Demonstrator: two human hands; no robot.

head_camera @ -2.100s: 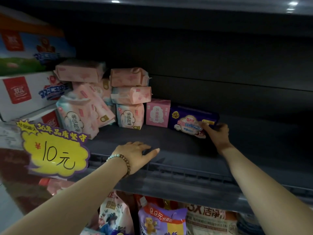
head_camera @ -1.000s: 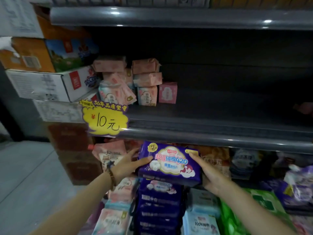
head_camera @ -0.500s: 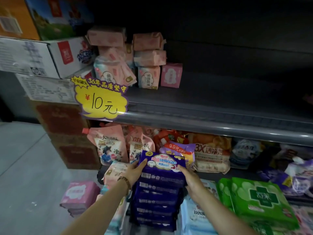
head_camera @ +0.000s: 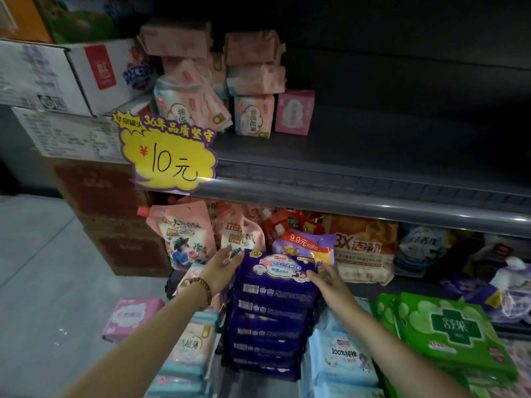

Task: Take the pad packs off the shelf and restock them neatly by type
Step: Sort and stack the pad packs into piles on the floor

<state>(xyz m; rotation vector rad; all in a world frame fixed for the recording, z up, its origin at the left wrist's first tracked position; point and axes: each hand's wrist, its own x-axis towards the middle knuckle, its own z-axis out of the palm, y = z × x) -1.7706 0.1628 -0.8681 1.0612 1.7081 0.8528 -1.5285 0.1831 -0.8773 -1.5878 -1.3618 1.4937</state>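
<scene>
A purple pad pack (head_camera: 280, 267) lies on top of a stack of matching purple packs (head_camera: 270, 331) below the shelf. My left hand (head_camera: 221, 271) presses its left end with straight fingers. My right hand (head_camera: 327, 282) touches its right end, fingers extended. On the upper grey shelf (head_camera: 344, 196), at the left, pink and peach pad packs (head_camera: 253, 114) are piled loosely, some tilted. A small pink pack (head_camera: 293, 112) stands upright beside them.
A yellow price sign (head_camera: 169, 159) hangs from the shelf's front edge. Cardboard boxes (head_camera: 71, 73) stand to the left. Detergent pouches (head_camera: 184, 239) fill the lower shelf. Light blue packs (head_camera: 342, 354) and green packs (head_camera: 448, 326) flank the purple stack. A pink pack (head_camera: 132, 315) lies on the floor.
I took the purple pack off the upper shelf, carried it down with both hands and set it on the purple stack. My fingers have loosened at its ends.
</scene>
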